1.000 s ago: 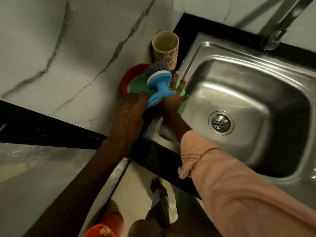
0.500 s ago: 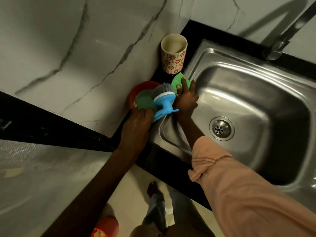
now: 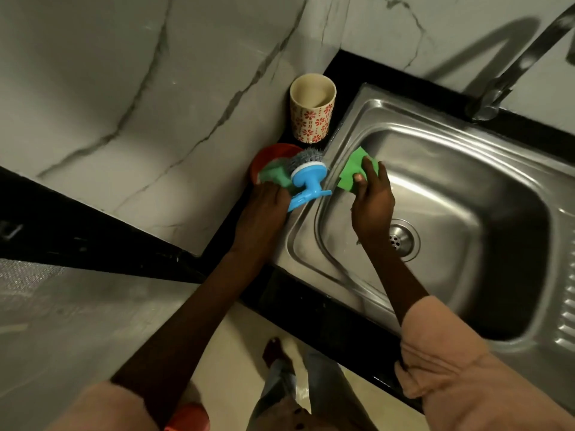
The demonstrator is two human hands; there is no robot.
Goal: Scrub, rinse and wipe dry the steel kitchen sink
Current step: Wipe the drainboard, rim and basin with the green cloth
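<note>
A flat green scouring pad (image 3: 354, 171) is pinched by the right hand (image 3: 373, 203), thumb on top, fingers curled round its edge; it is held over the left rim of the rectangular stainless steel sink (image 3: 466, 169), at the basin's near-left corner. The left hand (image 3: 264, 209) is laid on the rim of a small red bowl (image 3: 264, 157) beside the sink; whether the rim is gripped cannot be told. Seated in that bowl: a second green pad (image 3: 273, 174) and a blue-handled steel-wool scrubber (image 3: 306, 175), handle jutting toward the sink. A cream cup with red flower print (image 3: 312, 108) is stood upright behind the bowl. The round drain strainer (image 3: 403, 239) is partly covered by the right wrist. A steel tap (image 3: 510, 76) is seen at upper right.
</note>
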